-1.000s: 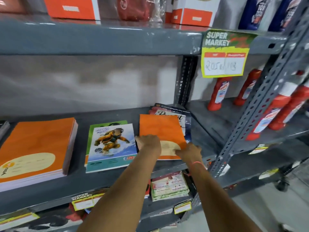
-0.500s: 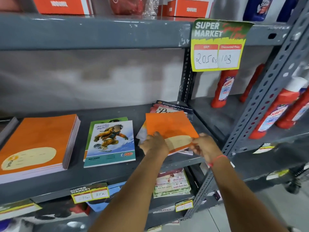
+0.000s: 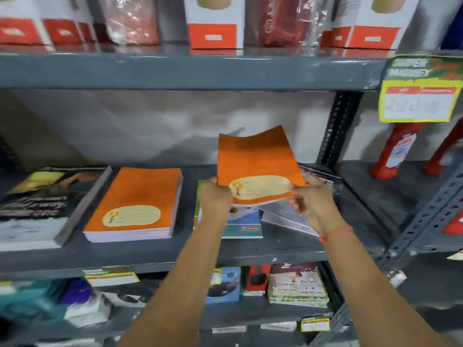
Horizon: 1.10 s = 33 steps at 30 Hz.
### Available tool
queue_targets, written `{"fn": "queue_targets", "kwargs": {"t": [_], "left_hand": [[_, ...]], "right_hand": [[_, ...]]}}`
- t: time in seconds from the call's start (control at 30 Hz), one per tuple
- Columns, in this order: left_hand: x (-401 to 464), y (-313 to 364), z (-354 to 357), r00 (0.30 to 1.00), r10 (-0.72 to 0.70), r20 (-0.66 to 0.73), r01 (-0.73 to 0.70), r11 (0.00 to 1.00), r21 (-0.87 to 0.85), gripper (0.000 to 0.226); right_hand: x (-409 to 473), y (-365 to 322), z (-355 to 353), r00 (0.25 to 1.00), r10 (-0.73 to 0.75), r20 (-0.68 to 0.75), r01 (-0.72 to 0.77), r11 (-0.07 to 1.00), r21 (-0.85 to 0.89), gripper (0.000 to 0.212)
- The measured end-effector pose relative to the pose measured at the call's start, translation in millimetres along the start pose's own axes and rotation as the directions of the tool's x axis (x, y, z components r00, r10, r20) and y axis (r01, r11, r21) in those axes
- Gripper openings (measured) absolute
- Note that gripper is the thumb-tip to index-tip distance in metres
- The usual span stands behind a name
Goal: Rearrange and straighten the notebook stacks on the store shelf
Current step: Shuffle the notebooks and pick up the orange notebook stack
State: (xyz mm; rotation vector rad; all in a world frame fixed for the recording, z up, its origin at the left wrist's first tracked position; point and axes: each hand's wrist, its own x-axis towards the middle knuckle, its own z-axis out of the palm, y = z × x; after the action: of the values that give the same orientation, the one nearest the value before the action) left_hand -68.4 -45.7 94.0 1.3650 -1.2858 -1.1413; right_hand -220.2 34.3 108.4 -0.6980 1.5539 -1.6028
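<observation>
Both hands grip an orange notebook (image 3: 255,166), lifted and tilted above the shelf (image 3: 275,249): left hand (image 3: 216,196) closed on its left corner, right hand (image 3: 313,206) pinching its right.

White cardboard boxes with orange bands (image 3: 215,22) are ranged along the top shelf's front edge. A yellow-and-green price card (image 3: 419,92) is hung at its right end, above red plastic bottles (image 3: 397,152).
</observation>
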Motion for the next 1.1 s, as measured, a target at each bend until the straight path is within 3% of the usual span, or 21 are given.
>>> {"fn": "queue_targets", "kwargs": {"t": [0.13, 0.27, 0.4, 0.47, 0.5, 0.57, 0.67, 0.73, 0.8, 0.87, 0.93, 1.0, 1.1], "left_hand": [[36, -10, -96, 0.991, 0.063, -0.117, -0.043, 0.986, 0.162, 0.017], [66, -39, -180, 0.992, 0.036, -0.118, 0.000, 0.956, 0.294, 0.034], [88, -68, -232, 0.995, -0.045, -0.089, 0.071, 0.944, 0.322, 0.017], [94, -76, -243, 0.996, -0.046, -0.074, 0.074, 0.899, 0.431, 0.013], [98, -80, -248, 0.994, -0.052, -0.096, 0.096, 0.836, 0.541, 0.012], [101, -86, -254, 0.988, -0.106, -0.113, 0.155, 0.650, 0.744, 0.029], [103, -88, -260, 0.987, -0.148, -0.056, 0.122, 0.487, 0.865, 0.039], [105, -84, -260, 0.988, -0.143, -0.054, 0.108, 0.402, 0.909, 0.040], [104, -74, -254, 0.989, -0.126, -0.071, 0.110, 0.338, 0.935, 0.039], [102, -64, -241, 0.997, -0.048, -0.066, 0.078, 0.305, 0.949, 0.043], [97, -53, -222, 0.994, 0.104, -0.031, -0.006, 0.339, 0.941, 0.050], [87, -41, -189, 0.974, 0.222, 0.042, -0.129, 0.392, 0.911, 0.054], [67, -22, -118, 0.942, 0.272, 0.194, -0.300, 0.430, 0.851, 0.048]], "right_hand": [[-11, 14, 98, 0.996, -0.057, 0.063, 0.066, 0.988, -0.138, 0.026], [-26, 53, 179, 0.988, 0.006, 0.155, 0.038, 0.961, -0.274, 0.015], [-35, 90, 230, 0.972, 0.109, 0.206, -0.027, 0.932, -0.361, 0.015], [-36, 99, 245, 0.970, 0.138, 0.202, -0.029, 0.885, -0.465, 0.019], [-36, 101, 251, 0.974, 0.127, 0.187, 0.002, 0.823, -0.568, 0.022], [-36, 98, 253, 0.983, 0.073, 0.170, 0.099, 0.570, -0.816, 0.034], [-32, 89, 251, 0.976, 0.043, 0.214, 0.202, 0.197, -0.959, 0.049], [-29, 85, 253, 0.970, 0.042, 0.241, 0.239, 0.058, -0.969, 0.055], [-26, 82, 254, 0.962, 0.022, 0.271, 0.272, -0.013, -0.962, 0.052], [-24, 77, 248, 0.959, -0.065, 0.274, 0.275, -0.008, -0.962, 0.051], [-18, 69, 230, 0.951, -0.190, 0.243, 0.258, 0.058, -0.965, 0.051], [-7, 56, 199, 0.949, -0.276, 0.152, 0.202, 0.162, -0.966, 0.050], [14, 39, 136, 0.951, -0.306, -0.041, 0.075, 0.359, -0.930, 0.040]]}}
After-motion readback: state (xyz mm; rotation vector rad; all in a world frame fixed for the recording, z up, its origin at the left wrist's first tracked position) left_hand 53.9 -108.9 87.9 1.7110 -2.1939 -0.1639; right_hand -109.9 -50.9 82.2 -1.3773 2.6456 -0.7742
